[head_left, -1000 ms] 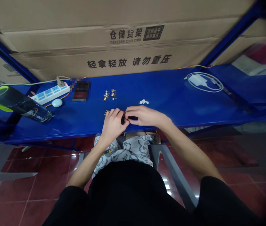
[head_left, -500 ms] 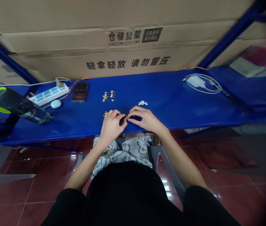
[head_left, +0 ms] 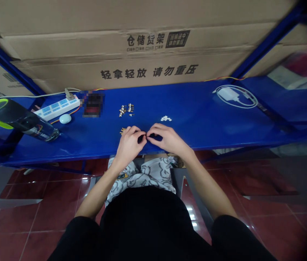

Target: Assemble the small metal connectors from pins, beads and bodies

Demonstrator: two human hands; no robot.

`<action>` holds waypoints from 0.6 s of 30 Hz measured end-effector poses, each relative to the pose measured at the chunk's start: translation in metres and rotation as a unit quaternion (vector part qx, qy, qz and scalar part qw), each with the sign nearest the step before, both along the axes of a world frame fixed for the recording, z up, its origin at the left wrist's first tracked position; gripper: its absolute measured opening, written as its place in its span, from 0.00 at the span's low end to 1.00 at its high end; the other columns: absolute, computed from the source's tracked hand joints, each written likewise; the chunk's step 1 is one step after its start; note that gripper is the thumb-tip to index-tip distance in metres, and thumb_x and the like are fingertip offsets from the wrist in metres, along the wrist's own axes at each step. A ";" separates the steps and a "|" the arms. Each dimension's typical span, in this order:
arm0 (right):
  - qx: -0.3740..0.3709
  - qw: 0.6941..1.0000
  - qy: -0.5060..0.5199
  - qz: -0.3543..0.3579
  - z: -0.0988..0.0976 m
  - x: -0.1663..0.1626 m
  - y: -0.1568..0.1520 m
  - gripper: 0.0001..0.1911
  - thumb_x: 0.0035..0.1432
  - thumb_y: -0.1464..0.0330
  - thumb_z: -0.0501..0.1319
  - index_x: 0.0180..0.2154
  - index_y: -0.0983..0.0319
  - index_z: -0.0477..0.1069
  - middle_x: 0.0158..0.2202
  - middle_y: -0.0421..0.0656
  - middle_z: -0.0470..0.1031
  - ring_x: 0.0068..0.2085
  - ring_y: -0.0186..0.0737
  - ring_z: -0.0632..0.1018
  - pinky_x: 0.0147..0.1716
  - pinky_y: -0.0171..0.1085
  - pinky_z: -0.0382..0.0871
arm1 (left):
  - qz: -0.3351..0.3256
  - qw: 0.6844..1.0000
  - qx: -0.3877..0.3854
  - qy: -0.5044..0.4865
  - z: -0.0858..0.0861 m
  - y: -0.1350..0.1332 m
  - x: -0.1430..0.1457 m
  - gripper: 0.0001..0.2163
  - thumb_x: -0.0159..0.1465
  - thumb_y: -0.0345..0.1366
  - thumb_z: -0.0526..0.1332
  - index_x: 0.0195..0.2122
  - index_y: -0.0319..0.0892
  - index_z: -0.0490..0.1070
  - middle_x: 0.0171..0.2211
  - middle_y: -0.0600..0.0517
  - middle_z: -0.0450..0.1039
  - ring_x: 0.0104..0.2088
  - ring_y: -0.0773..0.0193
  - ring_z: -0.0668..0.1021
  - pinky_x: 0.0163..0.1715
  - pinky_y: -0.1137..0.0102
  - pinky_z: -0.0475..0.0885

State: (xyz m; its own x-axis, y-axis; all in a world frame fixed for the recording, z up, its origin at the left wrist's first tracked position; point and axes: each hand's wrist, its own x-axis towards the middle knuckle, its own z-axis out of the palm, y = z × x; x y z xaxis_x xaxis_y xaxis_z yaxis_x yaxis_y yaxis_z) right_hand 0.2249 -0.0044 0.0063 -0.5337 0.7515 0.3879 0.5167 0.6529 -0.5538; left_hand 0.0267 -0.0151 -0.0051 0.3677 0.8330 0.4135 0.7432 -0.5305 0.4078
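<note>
Fingers of the left hand (head_left: 128, 144) and right hand (head_left: 169, 139) are pinched tip to tip, a small piece (head_left: 146, 135) seemingly gripped between, mostly hidden. Delicate two-handed handling appears under way; steady alignment seems called for, white bits (head_left: 166, 118) lying beyond.

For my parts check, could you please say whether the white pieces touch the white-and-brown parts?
No, blue tabletop shows between the white pieces and the white-and-brown parts.
</note>
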 end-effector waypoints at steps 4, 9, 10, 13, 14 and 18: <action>0.004 1.000 -0.011 -0.002 0.002 -0.006 -0.003 0.06 0.63 0.73 0.58 0.38 0.60 0.74 0.39 0.45 0.74 0.40 0.42 0.75 0.40 0.40 0.69 | 0.035 0.999 -0.008 0.023 0.004 -0.002 0.003 0.05 0.67 0.34 0.62 0.38 0.44 0.78 0.38 0.50 0.76 0.42 0.55 0.73 0.47 0.60 0.68; 0.012 1.000 -0.029 -0.001 0.001 -0.009 -0.004 0.05 0.64 0.73 0.58 0.37 0.60 0.72 0.38 0.44 0.71 0.38 0.40 0.73 0.38 0.39 0.68 | 0.062 0.997 -0.017 0.048 0.007 -0.004 0.007 0.03 0.65 0.34 0.62 0.36 0.44 0.76 0.39 0.49 0.76 0.43 0.52 0.73 0.47 0.58 0.67; 0.012 0.999 -0.030 0.003 0.001 -0.009 -0.003 0.06 0.64 0.73 0.57 0.37 0.60 0.72 0.38 0.44 0.72 0.37 0.40 0.73 0.38 0.39 0.68 | 0.063 0.997 -0.018 0.051 0.007 -0.004 0.007 0.03 0.65 0.34 0.62 0.36 0.44 0.76 0.39 0.49 0.76 0.44 0.52 0.73 0.47 0.57 0.67; 0.005 1.000 -0.020 0.006 0.001 -0.009 -0.001 0.06 0.64 0.73 0.57 0.37 0.60 0.72 0.40 0.45 0.73 0.39 0.40 0.74 0.39 0.39 0.68 | 0.065 0.997 -0.010 0.052 0.006 -0.003 0.006 0.03 0.65 0.33 0.62 0.37 0.44 0.75 0.39 0.49 0.75 0.44 0.52 0.73 0.47 0.58 0.67; -0.001 1.000 -0.012 0.005 0.001 -0.008 -0.001 0.06 0.64 0.73 0.57 0.38 0.60 0.73 0.40 0.45 0.73 0.39 0.40 0.74 0.40 0.39 0.69 | 0.063 0.997 -0.005 0.048 0.006 -0.003 0.006 0.03 0.65 0.33 0.62 0.38 0.44 0.75 0.39 0.49 0.75 0.43 0.53 0.73 0.47 0.59 0.67; -0.032 0.999 0.019 0.004 0.000 -0.005 0.002 0.05 0.64 0.70 0.59 0.39 0.61 0.74 0.39 0.44 0.74 0.37 0.39 0.74 0.39 0.39 0.69 | 0.043 0.999 0.007 0.029 0.005 -0.004 0.003 0.03 0.67 0.32 0.61 0.41 0.44 0.73 0.39 0.51 0.76 0.42 0.55 0.73 0.46 0.61 0.68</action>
State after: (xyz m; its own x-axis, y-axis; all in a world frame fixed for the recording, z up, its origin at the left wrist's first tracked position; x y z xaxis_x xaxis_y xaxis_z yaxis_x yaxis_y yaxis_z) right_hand 0.2202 -0.0027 0.0067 -0.5254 0.7710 0.3599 0.4895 0.6199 -0.6133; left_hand 0.0296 -0.0187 -0.0006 0.3196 0.8562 0.4059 0.8084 -0.4698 0.3546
